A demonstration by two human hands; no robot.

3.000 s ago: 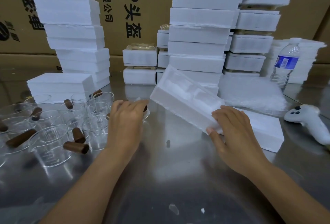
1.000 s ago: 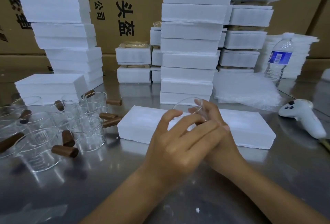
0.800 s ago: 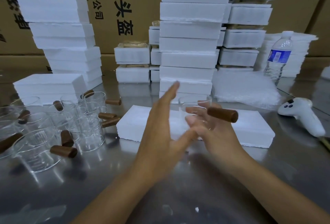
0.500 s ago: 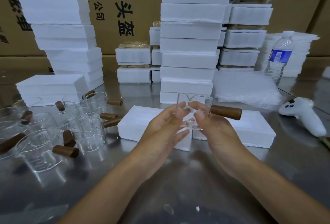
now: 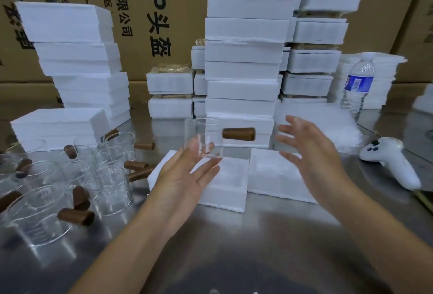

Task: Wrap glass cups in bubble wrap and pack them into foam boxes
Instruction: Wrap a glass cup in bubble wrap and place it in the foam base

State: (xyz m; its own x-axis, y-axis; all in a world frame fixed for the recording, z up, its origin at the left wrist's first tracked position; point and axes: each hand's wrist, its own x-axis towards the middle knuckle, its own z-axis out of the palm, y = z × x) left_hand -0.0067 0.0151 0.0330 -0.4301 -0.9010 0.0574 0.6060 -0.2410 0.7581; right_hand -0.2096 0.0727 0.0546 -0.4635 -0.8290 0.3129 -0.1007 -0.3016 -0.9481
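Observation:
A clear glass cup [image 5: 203, 138] with a brown wooden handle [image 5: 239, 133] pointing right is upright above the table, at the fingertips of my left hand [image 5: 185, 176]. That hand is palm up with straight fingers; whether the cup rests on them or hovers just above, I cannot tell. My right hand [image 5: 311, 153] is spread open to the right, apart from the cup and holding nothing. Under the hands lies an opened foam box, its two halves [image 5: 225, 181] [image 5: 276, 172] side by side. A pile of bubble wrap [image 5: 311, 120] lies behind to the right.
Several more glass cups with wooden handles [image 5: 105, 165] crowd the left of the metal table [image 5: 234, 235]. Tall stacks of foam boxes [image 5: 243, 64] [image 5: 77, 59] stand behind, before cardboard cartons. At the right stand a water bottle [image 5: 357, 87] and a white controller [image 5: 391, 160].
Both hands pinched the cup half a second ago. My right hand has let go and swung out to the right, my left hand has opened flat, and the cup sits a little higher.

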